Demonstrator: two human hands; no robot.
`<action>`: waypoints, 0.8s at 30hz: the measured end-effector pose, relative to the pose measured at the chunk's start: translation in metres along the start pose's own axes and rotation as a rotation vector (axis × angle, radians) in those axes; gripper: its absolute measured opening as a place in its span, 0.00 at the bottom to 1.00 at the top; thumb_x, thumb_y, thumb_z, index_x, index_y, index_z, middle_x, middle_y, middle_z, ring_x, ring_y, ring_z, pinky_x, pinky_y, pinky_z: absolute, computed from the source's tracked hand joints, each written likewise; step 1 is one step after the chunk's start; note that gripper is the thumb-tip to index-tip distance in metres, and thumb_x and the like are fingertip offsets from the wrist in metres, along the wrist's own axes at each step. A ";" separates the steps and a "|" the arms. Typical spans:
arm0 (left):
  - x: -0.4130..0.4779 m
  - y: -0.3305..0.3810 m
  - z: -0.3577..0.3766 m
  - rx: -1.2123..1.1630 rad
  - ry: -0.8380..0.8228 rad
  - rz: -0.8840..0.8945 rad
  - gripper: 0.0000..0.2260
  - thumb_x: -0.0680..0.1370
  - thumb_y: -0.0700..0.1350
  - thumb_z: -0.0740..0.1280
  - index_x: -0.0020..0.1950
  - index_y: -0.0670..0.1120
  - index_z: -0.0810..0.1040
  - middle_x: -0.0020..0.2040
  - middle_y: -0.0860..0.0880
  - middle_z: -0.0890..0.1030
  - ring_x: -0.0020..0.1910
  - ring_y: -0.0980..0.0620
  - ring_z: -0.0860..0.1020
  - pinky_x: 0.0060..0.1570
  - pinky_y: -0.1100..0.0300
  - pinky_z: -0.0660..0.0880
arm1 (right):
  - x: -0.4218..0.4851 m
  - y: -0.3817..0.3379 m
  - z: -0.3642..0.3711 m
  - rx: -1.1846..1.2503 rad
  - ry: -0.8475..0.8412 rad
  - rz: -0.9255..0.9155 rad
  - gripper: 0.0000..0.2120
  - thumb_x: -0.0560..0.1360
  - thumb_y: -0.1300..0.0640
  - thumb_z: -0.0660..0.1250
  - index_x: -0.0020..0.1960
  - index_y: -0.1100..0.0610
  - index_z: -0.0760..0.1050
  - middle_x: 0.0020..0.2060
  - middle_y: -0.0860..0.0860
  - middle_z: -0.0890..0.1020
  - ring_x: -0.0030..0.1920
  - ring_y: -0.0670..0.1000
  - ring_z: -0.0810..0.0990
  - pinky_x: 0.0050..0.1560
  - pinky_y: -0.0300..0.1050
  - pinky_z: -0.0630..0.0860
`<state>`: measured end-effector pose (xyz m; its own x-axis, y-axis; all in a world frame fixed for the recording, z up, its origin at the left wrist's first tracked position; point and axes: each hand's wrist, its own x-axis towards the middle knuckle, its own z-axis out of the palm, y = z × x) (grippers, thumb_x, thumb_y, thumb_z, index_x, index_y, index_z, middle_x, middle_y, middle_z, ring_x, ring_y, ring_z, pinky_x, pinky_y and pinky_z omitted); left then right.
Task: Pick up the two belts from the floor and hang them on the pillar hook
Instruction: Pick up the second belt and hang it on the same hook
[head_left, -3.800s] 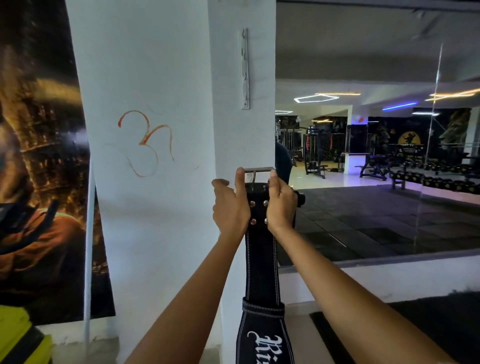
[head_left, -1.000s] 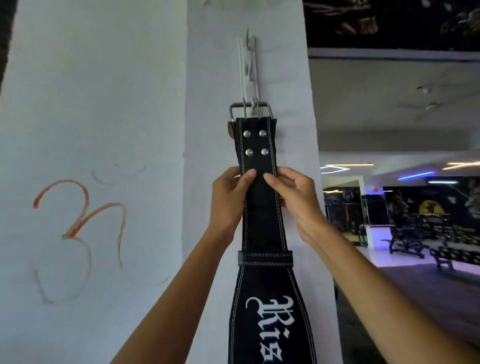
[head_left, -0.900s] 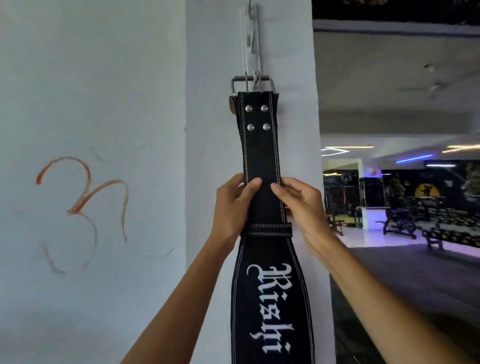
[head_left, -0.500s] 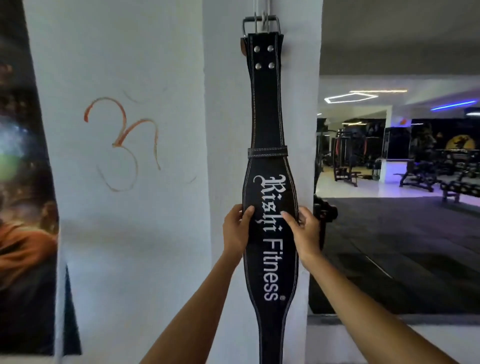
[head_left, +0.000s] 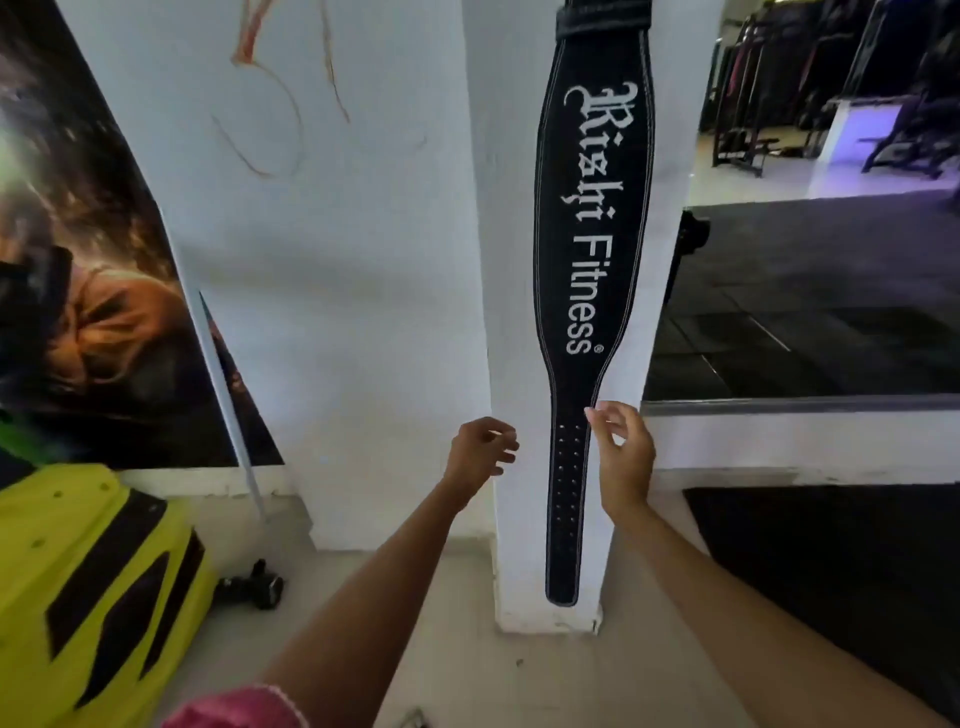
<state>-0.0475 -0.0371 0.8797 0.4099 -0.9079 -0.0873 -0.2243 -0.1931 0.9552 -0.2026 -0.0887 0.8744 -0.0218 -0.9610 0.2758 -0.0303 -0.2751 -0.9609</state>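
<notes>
Black belt (head_left: 592, 218) on pillar (head_left: 514, 312), btwn loose hands, R hand (head_left: 621, 457) at edge

Belt (head_left: 589, 249) – matt black leather, white stitching; pillar (head_left: 514, 270) – rough white paint; poster (head_left: 88, 291) glossy.

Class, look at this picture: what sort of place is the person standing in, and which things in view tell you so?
Most likely a gym. A black lifting belt printed "Rishi Fitness" hangs down a white pillar, metal exercise racks stand in the room beyond, and dark rubber-style flooring covers that area.
</notes>
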 end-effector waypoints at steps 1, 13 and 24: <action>-0.008 -0.019 -0.005 -0.003 -0.033 -0.038 0.04 0.78 0.39 0.63 0.47 0.43 0.77 0.40 0.45 0.81 0.36 0.50 0.79 0.34 0.61 0.73 | -0.016 0.010 0.009 -0.014 -0.047 0.047 0.09 0.75 0.56 0.66 0.51 0.61 0.76 0.45 0.51 0.80 0.48 0.50 0.78 0.51 0.42 0.74; -0.081 -0.285 -0.081 -0.089 -0.138 -0.548 0.04 0.78 0.39 0.62 0.47 0.42 0.77 0.36 0.48 0.78 0.31 0.54 0.76 0.29 0.64 0.70 | -0.209 0.165 0.121 -0.239 -0.453 0.761 0.08 0.76 0.54 0.63 0.42 0.57 0.76 0.37 0.52 0.81 0.35 0.48 0.77 0.35 0.38 0.71; -0.092 -0.770 -0.017 -0.227 0.058 -1.078 0.04 0.77 0.38 0.65 0.43 0.44 0.78 0.42 0.46 0.80 0.39 0.52 0.77 0.41 0.56 0.76 | -0.391 0.628 0.183 -0.448 -0.636 1.116 0.07 0.77 0.56 0.61 0.44 0.55 0.77 0.47 0.54 0.79 0.47 0.54 0.76 0.44 0.44 0.69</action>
<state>0.1027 0.2018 0.1572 0.3351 -0.2841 -0.8983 0.4407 -0.7955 0.4159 -0.0301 0.1090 0.1592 0.2094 -0.5447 -0.8120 -0.6216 0.5669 -0.5406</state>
